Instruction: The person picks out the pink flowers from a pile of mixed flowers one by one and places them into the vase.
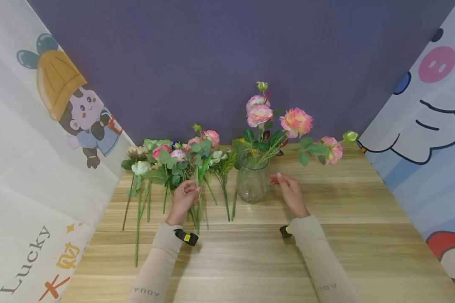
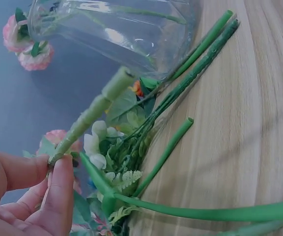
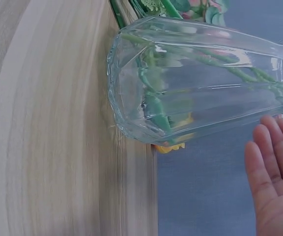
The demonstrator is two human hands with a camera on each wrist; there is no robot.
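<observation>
Pale Stem Pinched, Left of the Vase

Pale green stem (image 2: 90,115): above the counter, left of the vase, bare cut end angled toward the glass. Which bloom it carries, I cannot tell; pink petals and leaves crowd behind my fingers.

My left grip (image 1: 183,198) has it pinched between thumb and fingertip, a short way behind the cut end. My reading: a light, steady pinch suits a stem this thin, and holding that close to the end keeps the tip easy to aim. A forked bright green stem (image 2: 109,195) sits just beside it; contact unclear. Worth lifting clear of that fork before any sideways move, as leaves could snag.

Glass vase (image 1: 252,187): upright, 2 pink-and-white blooms (image 1: 258,110) above its mouth, a coral bloom (image 1: 296,122) leaning right, another pink bloom (image 1: 331,150) farther out. That lean might tip the glass if knocked, I judge.

My right grip (image 1: 291,197): empty, fingers extended, just beside the vase's right side. Touching or not, I cannot tell. Well placed to steady the glass, in my view.

Farther out: dark green stems (image 1: 224,198) between left grip and vase, mixed loose flowers left of them, a white bloom (image 1: 140,168) among these. All on the wood-grained counter (image 1: 326,261), blue-purple wall (image 1: 174,63) behind.
</observation>
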